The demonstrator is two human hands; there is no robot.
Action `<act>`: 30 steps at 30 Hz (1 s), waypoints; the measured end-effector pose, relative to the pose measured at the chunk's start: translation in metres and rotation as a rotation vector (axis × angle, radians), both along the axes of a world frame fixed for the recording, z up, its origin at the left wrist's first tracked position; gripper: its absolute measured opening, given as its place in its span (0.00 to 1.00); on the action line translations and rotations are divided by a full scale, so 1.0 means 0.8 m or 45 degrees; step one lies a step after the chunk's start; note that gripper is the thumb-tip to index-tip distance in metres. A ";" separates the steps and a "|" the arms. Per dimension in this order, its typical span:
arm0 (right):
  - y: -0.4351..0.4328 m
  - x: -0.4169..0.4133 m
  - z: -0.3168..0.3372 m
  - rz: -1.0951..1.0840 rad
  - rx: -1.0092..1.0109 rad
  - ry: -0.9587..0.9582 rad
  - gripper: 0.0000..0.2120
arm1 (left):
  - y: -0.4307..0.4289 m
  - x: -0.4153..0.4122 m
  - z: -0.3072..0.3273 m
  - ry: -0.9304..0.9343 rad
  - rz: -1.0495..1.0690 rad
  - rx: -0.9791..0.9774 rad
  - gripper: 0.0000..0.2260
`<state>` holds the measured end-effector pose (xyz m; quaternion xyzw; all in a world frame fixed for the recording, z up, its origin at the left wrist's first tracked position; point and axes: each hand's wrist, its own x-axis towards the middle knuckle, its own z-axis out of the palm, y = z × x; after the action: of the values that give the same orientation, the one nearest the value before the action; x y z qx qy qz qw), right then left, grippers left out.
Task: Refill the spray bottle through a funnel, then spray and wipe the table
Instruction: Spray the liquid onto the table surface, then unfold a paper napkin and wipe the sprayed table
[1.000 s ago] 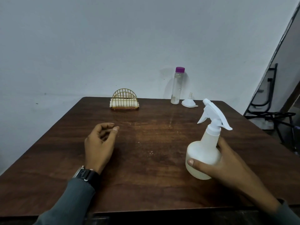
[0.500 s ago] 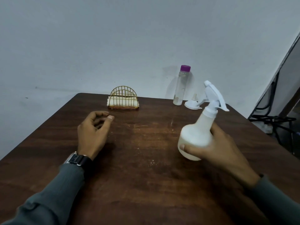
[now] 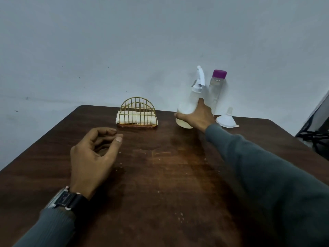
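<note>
right hand [image 3: 196,116]: fingers wrapped round spray bottle [image 3: 189,104], at table [image 3: 160,175] far edge
left hand [image 3: 92,157]: resting on table, fingers loosely curled, holding nothing
funnel [image 3: 225,119]: upside down, far right corner
water bottle [image 3: 216,90]: behind spray bottle

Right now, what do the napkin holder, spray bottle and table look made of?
The napkin holder: thin gold wire, probably metal, with shiny bars.
The spray bottle: cloudy translucent white plastic, matte.
The table: dark brown wood or wood-look laminate; it shows grain, a slight sheen and a lighter patch.
</note>
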<state>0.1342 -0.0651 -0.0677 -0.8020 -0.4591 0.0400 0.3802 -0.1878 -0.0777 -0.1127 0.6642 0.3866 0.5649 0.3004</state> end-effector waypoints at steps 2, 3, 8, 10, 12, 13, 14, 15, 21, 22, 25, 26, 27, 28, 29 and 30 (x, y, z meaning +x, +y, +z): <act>0.024 0.004 -0.007 0.009 -0.031 0.018 0.46 | 0.004 0.000 -0.002 -0.007 -0.014 0.011 0.08; 0.033 0.005 -0.010 0.012 -0.045 0.030 0.48 | 0.005 0.000 -0.003 -0.013 -0.020 0.012 0.08; 0.058 0.007 -0.017 -0.033 -0.118 0.008 0.52 | 0.006 0.002 -0.004 -0.046 -0.022 0.017 0.07; 0.059 0.007 -0.017 -0.039 -0.144 -0.001 0.53 | 0.007 0.002 -0.005 -0.068 -0.026 0.003 0.07; 0.058 0.009 -0.014 -0.034 -0.197 -0.009 0.54 | 0.007 0.002 -0.004 -0.066 -0.023 -0.002 0.07; 0.056 0.009 -0.013 -0.037 -0.244 -0.002 0.56 | 0.006 0.002 -0.004 -0.063 -0.020 -0.004 0.07; 0.054 0.006 -0.013 -0.052 -0.290 0.012 0.59 | 0.005 0.001 -0.003 -0.057 -0.016 -0.002 0.07; 0.050 0.001 -0.013 -0.082 -0.313 0.023 0.62 | 0.005 0.001 -0.002 -0.050 -0.010 0.003 0.07; 0.023 -0.032 -0.020 0.113 0.176 -0.355 0.26 | 0.001 0.003 0.002 -0.031 0.019 -0.004 0.06; 0.025 -0.034 -0.017 0.223 0.162 -0.352 0.19 | 0.001 0.004 0.003 -0.027 0.021 -0.010 0.05; 0.041 -0.038 -0.011 0.376 0.067 -0.355 0.12 | 0.001 0.003 0.004 -0.007 0.017 -0.023 0.06; 0.047 -0.040 -0.011 0.403 0.037 -0.365 0.11 | 0.000 0.003 0.005 -0.004 0.012 -0.032 0.06; 0.053 -0.041 -0.011 0.425 0.006 -0.374 0.10 | 0.000 0.003 0.005 -0.003 0.006 -0.041 0.06; 0.060 -0.041 -0.013 0.444 -0.023 -0.383 0.10 | 0.000 0.003 0.005 -0.001 0.000 -0.047 0.06; 0.066 -0.042 -0.015 0.454 -0.050 -0.392 0.10 | 0.001 0.003 0.005 0.003 -0.005 -0.049 0.06; 0.072 -0.043 -0.017 0.455 -0.071 -0.398 0.10 | 0.001 0.004 0.004 0.008 -0.010 -0.049 0.06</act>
<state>0.1001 -0.0078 -0.0812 -0.7146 -0.6457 -0.0052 0.2690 -0.1849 -0.0770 -0.1093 0.6617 0.3956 0.5540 0.3142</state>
